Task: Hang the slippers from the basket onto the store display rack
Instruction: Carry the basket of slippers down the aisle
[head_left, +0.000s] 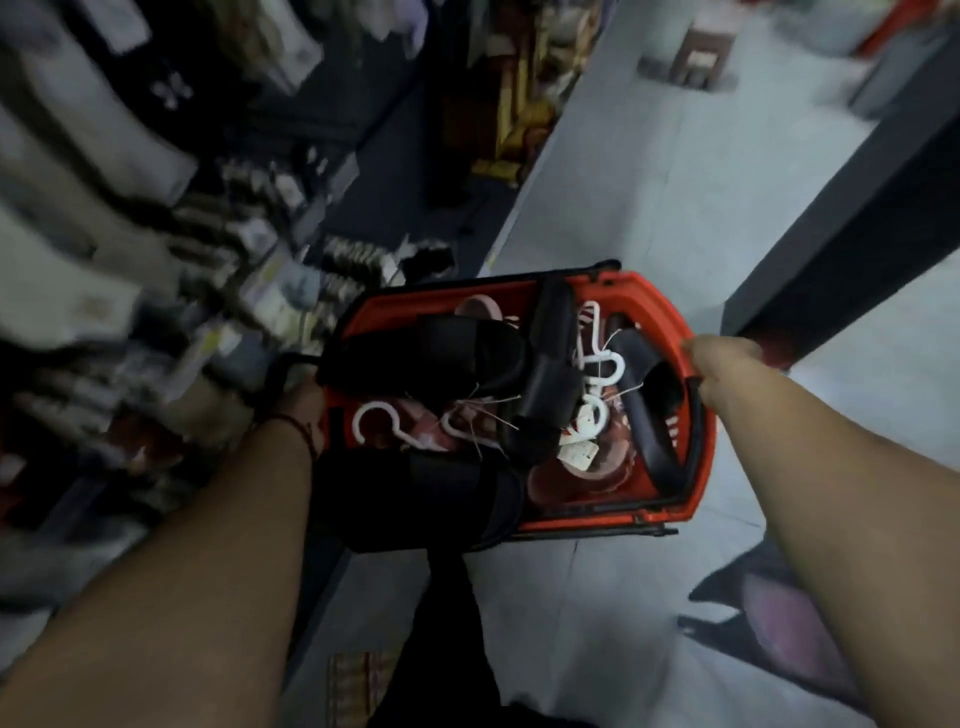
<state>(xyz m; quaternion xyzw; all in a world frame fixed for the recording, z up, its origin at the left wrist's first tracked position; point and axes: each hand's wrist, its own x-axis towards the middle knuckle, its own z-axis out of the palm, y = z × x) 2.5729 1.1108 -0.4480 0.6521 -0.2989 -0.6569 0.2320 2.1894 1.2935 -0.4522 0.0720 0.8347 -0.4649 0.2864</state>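
Carries the slippers (441, 353) piled loose in the red basket (639, 285), white hanger hooks (374, 415) tangled among them, none yet on the display rack (234, 312) blurred at left. Grips the right rim with the right hand (722, 369), fingers curled over the edge; meets the left rim with the left hand (304, 408), fingers hidden, so closure cannot be told. Supports both sides, presumably to keep the load level above the floor (649, 182) beside the rack.
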